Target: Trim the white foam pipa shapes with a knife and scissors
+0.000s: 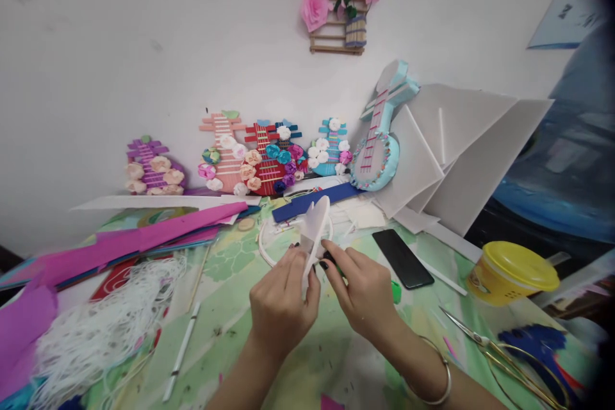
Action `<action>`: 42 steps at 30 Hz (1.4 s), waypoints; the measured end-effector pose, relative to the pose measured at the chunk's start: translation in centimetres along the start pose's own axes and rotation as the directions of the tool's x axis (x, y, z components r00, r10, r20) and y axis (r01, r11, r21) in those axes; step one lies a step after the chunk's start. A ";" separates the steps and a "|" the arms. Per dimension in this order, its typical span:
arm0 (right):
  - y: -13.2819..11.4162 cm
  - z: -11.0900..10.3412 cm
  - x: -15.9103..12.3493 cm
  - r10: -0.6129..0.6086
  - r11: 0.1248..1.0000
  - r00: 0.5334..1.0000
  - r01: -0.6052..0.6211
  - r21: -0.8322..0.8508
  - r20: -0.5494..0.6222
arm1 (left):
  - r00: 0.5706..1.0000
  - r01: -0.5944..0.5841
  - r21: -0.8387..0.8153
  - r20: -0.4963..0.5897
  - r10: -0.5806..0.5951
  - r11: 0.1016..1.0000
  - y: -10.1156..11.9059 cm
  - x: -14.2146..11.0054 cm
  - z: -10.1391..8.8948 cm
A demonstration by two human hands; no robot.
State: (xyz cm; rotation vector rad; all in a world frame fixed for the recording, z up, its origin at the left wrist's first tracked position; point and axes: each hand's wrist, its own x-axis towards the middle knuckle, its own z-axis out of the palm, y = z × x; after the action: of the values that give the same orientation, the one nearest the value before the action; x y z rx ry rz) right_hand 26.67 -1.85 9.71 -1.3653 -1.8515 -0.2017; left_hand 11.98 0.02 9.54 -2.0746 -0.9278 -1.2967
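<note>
My left hand [283, 301] grips a white cut-out board piece [316, 230] with a curved edge, held upright and nearly edge-on above the table. My right hand [360, 288] is closed at the near side of that piece, with thumb and forefinger close to its edge. Something small and dark shows by the right fingers, but I cannot make out what it is. Behind the board piece a white ring-shaped loop [262, 246] lies on the green patterned tablecloth [230, 333].
Right of my hands lie a black phone [402, 258], gold-handled scissors [500, 352] and a yellow lidded tub [514, 272]. To the left are white string [110, 314], magenta paper [144, 237] and a white pen-like stick [181, 352]. Decorated paper instruments [264, 160] line the wall.
</note>
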 end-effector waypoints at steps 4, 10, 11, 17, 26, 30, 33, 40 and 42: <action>-0.4 0.4 -0.4 -0.037 0.999 0.999 0.037 -0.015 -0.003 | 0.998 -0.024 0.002 -0.065 0.024 1.000 0.3 0.1 0.1; -0.7 -0.2 -0.6 -0.053 0.995 0.999 0.054 -0.084 0.013 | 0.992 -0.102 -0.027 -0.073 0.100 0.994 0.3 0.1 -0.3; -0.8 -0.5 -0.5 -0.055 0.995 0.998 0.057 -0.082 0.026 | 0.991 -0.109 -0.011 -0.083 0.108 0.994 0.3 0.1 -0.4; -1.1 -1.4 -0.2 -0.072 0.997 0.992 0.076 -0.032 0.101 | 0.984 -0.136 0.042 -0.114 0.140 0.990 0.3 0.1 -0.6; -1.6 -1.2 -0.5 -0.099 0.994 0.993 0.102 -0.049 0.060 | 0.972 -0.133 0.069 -0.184 0.144 0.989 0.4 0.3 -1.1; -0.6 -1.4 0.1 -0.042 0.998 0.999 0.044 -0.053 0.034 | 0.977 -0.109 0.112 -0.169 0.127 0.988 0.0 1.0 -2.4; 1.2 -1.6 0.9 0.070 0.996 0.998 -0.070 -0.057 -0.001 | 0.975 -0.110 0.207 -0.165 0.146 0.972 -0.8 1.5 -3.5; 2.3 -2.1 1.7 0.160 0.970 0.987 -0.163 0.180 0.035 | 0.966 -0.142 0.154 -0.193 0.170 0.978 -1.7 1.3 -2.6; 1.4 -2.2 1.4 0.106 0.950 0.991 -0.125 0.285 0.081 | 0.973 -0.152 0.115 -0.158 0.169 0.982 -1.4 1.1 -2.0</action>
State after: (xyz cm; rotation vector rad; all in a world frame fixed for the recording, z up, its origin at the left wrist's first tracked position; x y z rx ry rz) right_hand 28.85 -1.51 11.70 -1.2811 -1.7654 0.1720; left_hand 10.08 -0.22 11.42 -1.8882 -0.7214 -1.2876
